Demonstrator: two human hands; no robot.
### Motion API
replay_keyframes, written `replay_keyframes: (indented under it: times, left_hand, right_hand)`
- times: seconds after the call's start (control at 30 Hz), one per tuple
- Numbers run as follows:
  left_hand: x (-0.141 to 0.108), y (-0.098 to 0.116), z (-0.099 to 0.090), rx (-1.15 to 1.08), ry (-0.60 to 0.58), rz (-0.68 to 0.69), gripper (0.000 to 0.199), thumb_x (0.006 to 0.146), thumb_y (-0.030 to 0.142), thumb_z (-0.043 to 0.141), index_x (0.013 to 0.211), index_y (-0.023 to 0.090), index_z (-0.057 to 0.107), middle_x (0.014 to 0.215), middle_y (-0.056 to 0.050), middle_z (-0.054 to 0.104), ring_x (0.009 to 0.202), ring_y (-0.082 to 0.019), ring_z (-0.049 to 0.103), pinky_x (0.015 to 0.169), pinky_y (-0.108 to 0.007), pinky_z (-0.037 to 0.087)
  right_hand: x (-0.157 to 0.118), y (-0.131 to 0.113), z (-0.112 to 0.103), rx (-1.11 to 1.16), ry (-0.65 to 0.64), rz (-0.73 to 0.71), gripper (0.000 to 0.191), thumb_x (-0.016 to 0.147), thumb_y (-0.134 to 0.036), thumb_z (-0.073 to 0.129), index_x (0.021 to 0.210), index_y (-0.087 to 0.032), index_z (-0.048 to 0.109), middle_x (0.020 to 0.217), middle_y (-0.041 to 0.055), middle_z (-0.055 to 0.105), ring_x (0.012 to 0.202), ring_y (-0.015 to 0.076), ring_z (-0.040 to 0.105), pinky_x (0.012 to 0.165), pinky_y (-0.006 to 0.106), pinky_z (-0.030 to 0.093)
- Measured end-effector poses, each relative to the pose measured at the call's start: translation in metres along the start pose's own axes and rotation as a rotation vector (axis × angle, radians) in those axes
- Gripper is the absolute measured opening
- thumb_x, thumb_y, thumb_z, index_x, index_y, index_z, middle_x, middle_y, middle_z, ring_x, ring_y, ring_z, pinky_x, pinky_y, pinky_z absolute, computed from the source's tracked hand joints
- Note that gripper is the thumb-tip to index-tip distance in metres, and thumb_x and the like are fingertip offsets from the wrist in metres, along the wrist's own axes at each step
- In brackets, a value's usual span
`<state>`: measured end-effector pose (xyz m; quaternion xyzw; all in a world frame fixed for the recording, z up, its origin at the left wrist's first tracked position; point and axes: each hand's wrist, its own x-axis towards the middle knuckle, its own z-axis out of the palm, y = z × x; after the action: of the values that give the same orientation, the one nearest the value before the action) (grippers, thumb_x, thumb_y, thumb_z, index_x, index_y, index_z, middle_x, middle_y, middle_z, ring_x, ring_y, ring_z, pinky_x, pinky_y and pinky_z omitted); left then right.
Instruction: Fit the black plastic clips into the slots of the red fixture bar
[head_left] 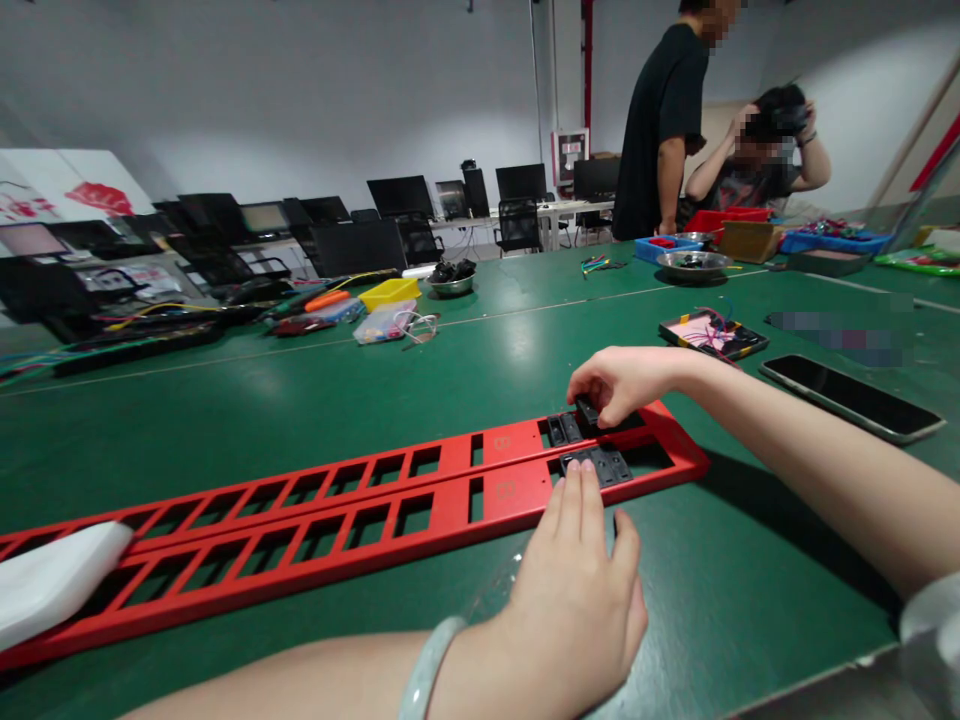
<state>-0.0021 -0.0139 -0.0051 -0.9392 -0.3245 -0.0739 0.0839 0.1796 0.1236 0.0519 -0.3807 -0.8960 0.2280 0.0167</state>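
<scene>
A long red frame [517, 486] with two rows of rectangular openings lies across the green table. My left hand [574, 590], with a pale bangle on the wrist, rests its extended fingertips on a black part [609, 466] in the near row, close to the frame's right end. At the far row, my right hand [616, 386] pinches a small black piece [587, 408] between thumb and fingers. Just left of that piece, another black part [564, 429] sits in the far row's opening. A white object [60, 580] lies over the frame's left end.
A phone [851, 396] and a black tray with wires [712, 333] lie to the right. Farther back are a metal bowl [694, 265], a yellow box [390, 292] and a blue bin [667, 247]. Two people [660, 120] are beyond the table's far right.
</scene>
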Motion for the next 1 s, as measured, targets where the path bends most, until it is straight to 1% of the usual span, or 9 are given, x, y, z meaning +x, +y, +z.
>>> replay_keyframes:
  times: [0.07,0.23,0.37,0.5,0.77,1.0]
  left_hand:
    - [-0.0002,0.0005,0.0004,0.008,0.011,-0.006,0.045,0.081,0.033,0.034,0.115,0.006,0.045,0.128,-0.033,0.032,0.122,-0.038,0.017,0.097,-0.049,0.029]
    - [0.0001,0.0004,0.0009,0.015,0.017,0.000,0.045,0.080,0.034,0.035,0.114,0.006,0.045,0.128,-0.033,0.032,0.122,-0.038,0.018,0.098,-0.048,0.029]
    - [0.0003,-0.0004,0.0012,0.006,0.007,0.003,0.045,0.081,0.033,0.033,0.115,0.006,0.045,0.128,-0.034,0.031,0.123,-0.038,0.017,0.098,-0.049,0.028]
    - [0.0005,-0.0003,0.0011,-0.004,-0.004,0.002,0.045,0.081,0.033,0.032,0.114,0.006,0.045,0.129,-0.033,0.030,0.123,-0.037,0.016,0.098,-0.049,0.028]
    - [0.0012,-0.0003,0.0006,-0.002,-0.001,0.006,0.044,0.081,0.033,0.033,0.114,0.007,0.046,0.128,-0.034,0.030,0.122,-0.039,0.018,0.098,-0.050,0.028]
    - [0.0015,0.0000,-0.0003,0.003,-0.001,0.000,0.044,0.081,0.033,0.034,0.115,0.007,0.045,0.129,-0.033,0.031,0.122,-0.038,0.019,0.097,-0.050,0.029]
  right_hand:
    - [0.0007,-0.0009,0.0009,-0.018,0.009,0.011,0.047,0.058,-0.024,0.058,0.104,-0.014,0.059,0.080,0.0028,0.064,0.065,0.0124,0.057,0.054,0.018,0.041]
    - [0.0015,-0.0016,0.0010,-0.079,0.040,0.008,0.048,0.057,-0.027,0.061,0.104,-0.014,0.060,0.091,0.0052,0.064,0.071,0.0139,0.058,0.059,0.019,0.041]
    - [0.0011,-0.0006,0.0003,-0.074,0.013,0.042,0.046,0.058,-0.028,0.061,0.102,-0.015,0.061,0.084,0.0034,0.065,0.068,0.0130,0.057,0.056,0.018,0.040]
    - [0.0010,0.0009,0.0001,-0.066,0.005,0.037,0.043,0.057,-0.028,0.061,0.099,-0.016,0.062,0.080,0.0021,0.064,0.066,0.0121,0.056,0.054,0.018,0.039]
    - [0.0028,0.0025,0.0028,-0.065,0.037,-0.008,0.041,0.059,-0.029,0.061,0.097,-0.015,0.063,0.079,0.0019,0.065,0.066,0.0120,0.056,0.054,0.018,0.039]
    - [0.0028,0.0032,0.0037,-0.044,0.020,-0.025,0.043,0.060,-0.029,0.061,0.100,-0.016,0.063,0.083,0.0027,0.066,0.068,0.0125,0.058,0.057,0.018,0.040]
